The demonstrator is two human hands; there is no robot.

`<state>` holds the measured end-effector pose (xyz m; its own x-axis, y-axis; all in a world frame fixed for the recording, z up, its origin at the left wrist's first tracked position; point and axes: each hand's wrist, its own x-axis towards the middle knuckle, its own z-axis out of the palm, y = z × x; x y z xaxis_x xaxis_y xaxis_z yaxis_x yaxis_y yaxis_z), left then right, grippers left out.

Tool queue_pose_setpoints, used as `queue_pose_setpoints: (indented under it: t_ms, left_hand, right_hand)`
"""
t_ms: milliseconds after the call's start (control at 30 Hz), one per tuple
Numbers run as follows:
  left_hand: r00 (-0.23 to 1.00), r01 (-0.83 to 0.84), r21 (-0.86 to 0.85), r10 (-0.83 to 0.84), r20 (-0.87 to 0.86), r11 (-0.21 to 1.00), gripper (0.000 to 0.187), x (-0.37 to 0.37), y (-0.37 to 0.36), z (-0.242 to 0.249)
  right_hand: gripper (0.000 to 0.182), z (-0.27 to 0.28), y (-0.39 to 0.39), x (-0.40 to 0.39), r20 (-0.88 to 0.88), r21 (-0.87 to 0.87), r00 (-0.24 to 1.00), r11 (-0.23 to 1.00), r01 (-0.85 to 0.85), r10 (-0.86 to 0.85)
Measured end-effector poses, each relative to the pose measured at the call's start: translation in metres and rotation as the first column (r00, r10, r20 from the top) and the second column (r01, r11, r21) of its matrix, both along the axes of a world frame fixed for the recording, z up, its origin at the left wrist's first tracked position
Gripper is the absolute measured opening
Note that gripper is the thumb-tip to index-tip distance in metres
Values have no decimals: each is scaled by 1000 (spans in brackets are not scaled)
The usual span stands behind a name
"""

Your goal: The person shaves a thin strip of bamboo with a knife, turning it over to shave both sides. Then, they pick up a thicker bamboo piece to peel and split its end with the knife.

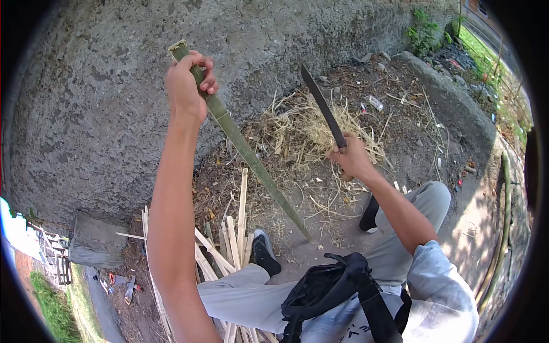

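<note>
A long green bamboo piece (246, 150) slants from the upper left down to the ground between the feet. My left hand (191, 86) is wrapped round it near its upper end. On the right, my right hand (351, 158) grips a machete (324, 107) by its handle, with the dark blade pointing up and to the left. Blade and bamboo are apart. Pale split bamboo strips (231, 243) lie beside the left shoe. Behind the machete is a heap of thin shavings (320, 128) on the ground.
A rough grey wall (103, 114) rises along the left and top. A black bag (326, 286) hangs at the waist. At the lower left is a concrete block (97, 240). A plastic bottle (376, 103) lies beyond the shavings, and long poles (503, 228) lie at the right.
</note>
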<state>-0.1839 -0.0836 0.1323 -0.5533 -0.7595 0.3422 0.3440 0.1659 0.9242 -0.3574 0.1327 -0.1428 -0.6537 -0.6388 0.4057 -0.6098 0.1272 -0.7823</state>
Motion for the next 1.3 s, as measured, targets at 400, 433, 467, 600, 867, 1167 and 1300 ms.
queue_pose_setpoints:
  t_ms: [400, 433, 467, 600, 867, 1167, 1300]
  left_hand:
    - [992, -6, -133, -11, -122, 991, 68, -14, 97, 21]
    - [992, -25, -108, 12, -122, 994, 70, -16, 98, 20]
    - [993, -35, -102, 23, -116, 994, 68, -17, 101, 20]
    - [995, -60, -89, 53, -82, 994, 61, -17, 113, 22]
    - [989, -141, -117, 134, -69, 983, 54, -19, 121, 16]
    - [973, -213, -151, 195, -121, 965, 50, -21, 122, 12]
    - [959, -263, -129, 244, -145, 956, 51, -11, 111, 16]
  right_hand:
    - [45, 226, 14, 52, 643, -140, 651, 897, -419, 404]
    - [45, 232, 15, 55, 601, -115, 682, 889, -443, 418]
    - [45, 235, 17, 57, 557, -89, 710, 881, -465, 431]
    - [42, 247, 26, 67, 451, 11, 770, 859, -511, 452]
    - [45, 224, 24, 83, 327, 204, 842, 838, -507, 429]
    - [44, 191, 14, 91, 363, 147, 842, 868, -474, 398]
    - [46, 140, 0, 95, 233, 143, 895, 897, -419, 381]
